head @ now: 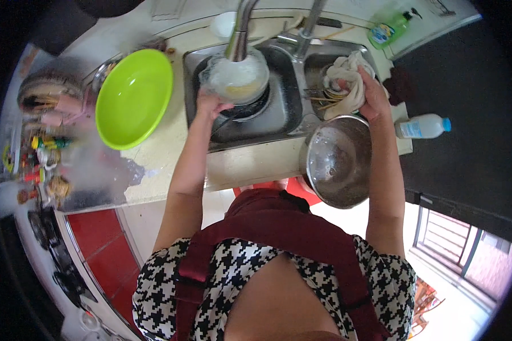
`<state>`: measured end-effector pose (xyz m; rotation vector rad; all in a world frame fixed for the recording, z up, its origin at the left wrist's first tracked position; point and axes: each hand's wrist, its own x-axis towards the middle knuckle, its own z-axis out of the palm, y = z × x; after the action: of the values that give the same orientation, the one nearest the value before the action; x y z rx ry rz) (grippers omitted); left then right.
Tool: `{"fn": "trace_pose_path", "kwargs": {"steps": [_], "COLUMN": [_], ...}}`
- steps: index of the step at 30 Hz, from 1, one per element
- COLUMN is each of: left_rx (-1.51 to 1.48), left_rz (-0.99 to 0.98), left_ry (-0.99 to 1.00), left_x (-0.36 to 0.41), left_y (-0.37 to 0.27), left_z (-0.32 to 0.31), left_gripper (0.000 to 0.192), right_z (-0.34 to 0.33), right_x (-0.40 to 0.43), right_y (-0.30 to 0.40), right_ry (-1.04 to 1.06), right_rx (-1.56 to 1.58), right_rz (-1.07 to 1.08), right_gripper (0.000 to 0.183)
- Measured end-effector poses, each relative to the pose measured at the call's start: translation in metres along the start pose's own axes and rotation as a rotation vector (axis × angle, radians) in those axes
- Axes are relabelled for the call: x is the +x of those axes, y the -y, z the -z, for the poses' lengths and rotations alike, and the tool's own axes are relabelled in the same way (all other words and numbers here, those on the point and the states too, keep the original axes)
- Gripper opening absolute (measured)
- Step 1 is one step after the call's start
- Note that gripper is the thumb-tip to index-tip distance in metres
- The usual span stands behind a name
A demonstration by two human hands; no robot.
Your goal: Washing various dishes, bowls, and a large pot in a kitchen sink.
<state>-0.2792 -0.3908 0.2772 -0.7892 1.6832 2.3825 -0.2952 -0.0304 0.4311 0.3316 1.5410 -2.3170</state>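
Note:
In the larger basin of the steel sink [281, 115], my left hand [212, 103] grips the near-left edge of a bowl [243, 81] under the tap [237, 42]. Cloudy water and something yellowish are in the bowl. A dark round pan [251, 111] lies beneath it. My right hand [373, 93] holds a whitish cloth [345, 81] over the smaller basin, where chopsticks and small dishes [330, 94] lie. Just below that hand, a steel mixing bowl [339, 162] stands tilted at the counter's front edge.
A green plastic basin [134, 98] sits on the counter to the left. At the right are a white bottle with a blue cap [424, 126] and a green pump bottle [388, 34]. A white bowl [224, 25] stands behind the sink. Jars and bottles [51, 162] crowd the far left.

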Motion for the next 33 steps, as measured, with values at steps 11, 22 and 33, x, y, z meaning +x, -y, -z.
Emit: {"fn": "trace_pose_path", "kwargs": {"steps": [11, 22, 33], "left_rx": [0.155, 0.487, 1.484], "left_rz": [0.158, -0.573, -0.786], "left_ry": [-0.009, -0.473, 0.894], "left_x": [0.072, -0.028, 0.014], "left_y": [-0.005, 0.033, 0.070], "left_z": [0.028, -0.079, -0.266], "left_gripper": [0.032, 0.023, 0.039], "right_z": [0.122, 0.154, 0.187], "right_x": [0.054, 0.071, 0.055], "right_y": [0.006, -0.010, -0.031], "right_ry": [-0.337, -0.003, -0.079], "right_rx": [-0.838, -2.031, -1.295], "right_rz": [0.166, 0.237, -0.079], "right_gripper": [0.054, 0.035, 0.046]}}
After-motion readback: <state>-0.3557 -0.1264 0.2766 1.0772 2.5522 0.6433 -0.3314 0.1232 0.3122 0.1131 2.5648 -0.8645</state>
